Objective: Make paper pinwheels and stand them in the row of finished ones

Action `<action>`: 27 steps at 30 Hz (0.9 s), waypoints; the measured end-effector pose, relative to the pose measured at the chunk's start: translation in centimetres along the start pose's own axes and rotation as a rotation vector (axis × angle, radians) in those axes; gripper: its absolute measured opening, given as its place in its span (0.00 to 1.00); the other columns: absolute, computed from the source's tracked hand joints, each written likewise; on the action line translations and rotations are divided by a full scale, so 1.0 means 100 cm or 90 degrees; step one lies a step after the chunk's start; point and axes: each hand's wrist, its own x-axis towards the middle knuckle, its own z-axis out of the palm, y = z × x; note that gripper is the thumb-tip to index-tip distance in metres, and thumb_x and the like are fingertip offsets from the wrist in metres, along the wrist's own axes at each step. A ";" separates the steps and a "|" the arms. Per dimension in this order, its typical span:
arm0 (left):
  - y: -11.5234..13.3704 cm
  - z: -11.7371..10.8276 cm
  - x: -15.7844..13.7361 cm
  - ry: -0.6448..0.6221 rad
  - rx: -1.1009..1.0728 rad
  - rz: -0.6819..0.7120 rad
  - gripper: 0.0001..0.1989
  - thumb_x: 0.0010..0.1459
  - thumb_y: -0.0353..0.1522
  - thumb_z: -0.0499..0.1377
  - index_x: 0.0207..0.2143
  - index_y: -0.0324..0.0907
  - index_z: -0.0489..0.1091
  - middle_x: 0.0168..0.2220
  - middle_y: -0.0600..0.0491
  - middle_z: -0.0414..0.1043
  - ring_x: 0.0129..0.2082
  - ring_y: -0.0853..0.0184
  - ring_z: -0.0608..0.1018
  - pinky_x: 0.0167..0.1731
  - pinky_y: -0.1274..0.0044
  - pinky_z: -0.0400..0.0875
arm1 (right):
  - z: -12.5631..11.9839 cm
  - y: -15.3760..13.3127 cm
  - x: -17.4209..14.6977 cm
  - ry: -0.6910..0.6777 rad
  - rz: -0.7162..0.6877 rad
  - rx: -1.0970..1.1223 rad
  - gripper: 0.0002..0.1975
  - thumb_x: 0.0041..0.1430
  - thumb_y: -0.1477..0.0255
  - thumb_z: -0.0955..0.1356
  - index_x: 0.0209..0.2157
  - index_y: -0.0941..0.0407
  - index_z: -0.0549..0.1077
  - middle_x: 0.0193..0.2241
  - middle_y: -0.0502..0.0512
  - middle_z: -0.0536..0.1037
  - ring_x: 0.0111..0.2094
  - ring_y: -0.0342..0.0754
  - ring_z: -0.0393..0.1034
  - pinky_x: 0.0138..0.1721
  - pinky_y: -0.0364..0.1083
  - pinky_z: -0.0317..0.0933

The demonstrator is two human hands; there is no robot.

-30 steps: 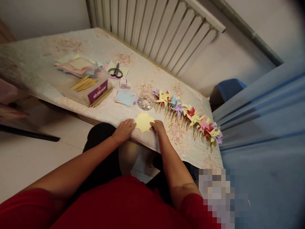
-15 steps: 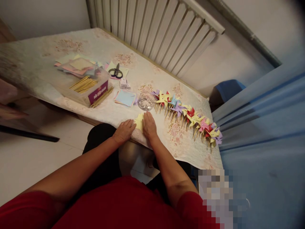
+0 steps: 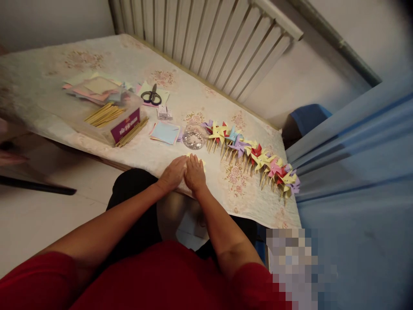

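Note:
My right hand [image 3: 195, 174] lies flat on a piece of yellow paper [image 3: 203, 164], its fingers stretched toward the far side of the table. My left hand [image 3: 173, 173] comes in from the left, fingers together and curved, tips against my right fingers and over the paper's near edge. Most of the paper is hidden under both hands; only pale corners show. Just beyond them stands a round clear dish [image 3: 193, 137] of small shiny metal pieces. Left of the dish lies a stack of coloured paper squares [image 3: 164, 132], light blue on top.
Finished paper pinwheels [image 3: 258, 156] on sticks lie in a row at the right. A clear plastic box [image 3: 126, 125] holds wooden sticks [image 3: 105, 114]. Black-handled scissors [image 3: 151, 95] and small white boxes [image 3: 164, 113] lie behind. A radiator [image 3: 200, 38] lines the back.
My hands have come together over the yellow paper, covering more of it. My right hand has shifted slightly left, and the view has moved a little.

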 end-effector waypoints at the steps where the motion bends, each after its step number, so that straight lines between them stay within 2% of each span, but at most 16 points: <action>1: 0.004 0.006 0.005 -0.013 -0.036 0.014 0.27 0.64 0.31 0.45 0.65 0.35 0.58 0.65 0.39 0.62 0.66 0.58 0.63 0.65 0.58 0.58 | 0.000 0.001 -0.001 -0.005 -0.008 -0.003 0.29 0.69 0.70 0.56 0.69 0.64 0.52 0.71 0.67 0.48 0.72 0.57 0.36 0.69 0.60 0.33; 4: 0.011 0.023 0.015 -0.059 -0.084 0.020 0.29 0.64 0.33 0.46 0.67 0.33 0.55 0.68 0.38 0.56 0.69 0.57 0.57 0.67 0.58 0.53 | 0.002 0.002 -0.002 -0.010 -0.025 -0.012 0.31 0.69 0.69 0.57 0.69 0.65 0.50 0.71 0.69 0.48 0.72 0.58 0.36 0.69 0.61 0.32; 8: 0.012 0.031 0.020 -0.096 -0.050 -0.007 0.29 0.64 0.33 0.46 0.66 0.29 0.56 0.69 0.35 0.52 0.71 0.56 0.52 0.68 0.59 0.50 | 0.004 0.004 -0.001 -0.012 -0.029 -0.022 0.32 0.69 0.67 0.58 0.70 0.64 0.49 0.70 0.69 0.52 0.72 0.59 0.37 0.68 0.62 0.32; 17: 0.010 0.028 0.020 -0.139 0.024 -0.021 0.30 0.66 0.36 0.45 0.67 0.30 0.53 0.70 0.36 0.50 0.71 0.58 0.52 0.68 0.64 0.50 | 0.002 0.004 -0.005 -0.015 -0.026 -0.028 0.34 0.68 0.66 0.58 0.70 0.65 0.47 0.70 0.71 0.49 0.72 0.60 0.37 0.68 0.61 0.31; 22: 0.012 0.024 0.019 -0.170 0.066 0.002 0.31 0.66 0.37 0.45 0.67 0.28 0.52 0.69 0.36 0.52 0.70 0.59 0.55 0.68 0.65 0.49 | -0.002 0.004 -0.013 -0.016 -0.021 -0.035 0.35 0.67 0.65 0.58 0.70 0.66 0.45 0.70 0.71 0.48 0.72 0.61 0.36 0.68 0.62 0.32; 27: 0.019 0.016 0.014 -0.218 0.160 -0.033 0.30 0.68 0.38 0.43 0.68 0.31 0.52 0.69 0.39 0.53 0.70 0.59 0.55 0.68 0.64 0.48 | -0.002 0.004 -0.021 0.003 0.011 -0.042 0.34 0.68 0.66 0.57 0.70 0.65 0.47 0.71 0.69 0.48 0.72 0.60 0.36 0.68 0.60 0.33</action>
